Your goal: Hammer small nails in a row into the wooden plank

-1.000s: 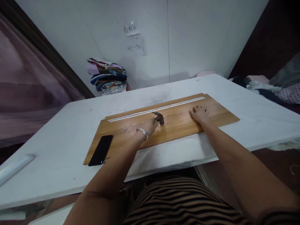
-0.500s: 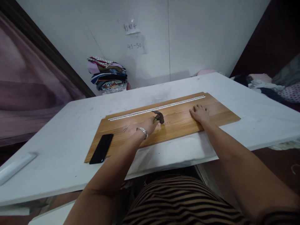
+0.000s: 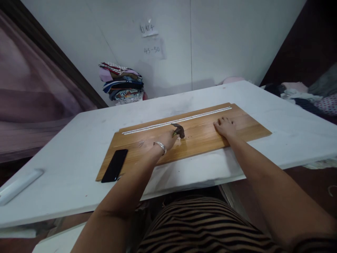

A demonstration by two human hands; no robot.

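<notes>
My left hand (image 3: pixel 169 139), with a silver bracelet at the wrist, is closed around the handle of a claw hammer (image 3: pixel 179 130). The hammer's head is low over the wooden board (image 3: pixel 200 146), its striking face close to some small dark spots in the wood. Whether the face touches the board I cannot tell. My right hand (image 3: pixel 225 128) lies on the board to the right, palm down with fingers spread. Several loose nails (image 3: pixel 141 143) lie on the board left of my left hand. A white strip with fine markings (image 3: pixel 176 121) runs along the board's far side.
A black phone (image 3: pixel 115 166) rests on the board's left end. The white table (image 3: pixel 79 151) extends around the board. A white cylinder (image 3: pixel 21 186) lies at the left. Folded clothes (image 3: pixel 122 82) are stacked by the wall, and more fabric (image 3: pixel 302 95) is at the right.
Hammer and both hands keep practically the same place on the board. The whole view has shifted very slightly.
</notes>
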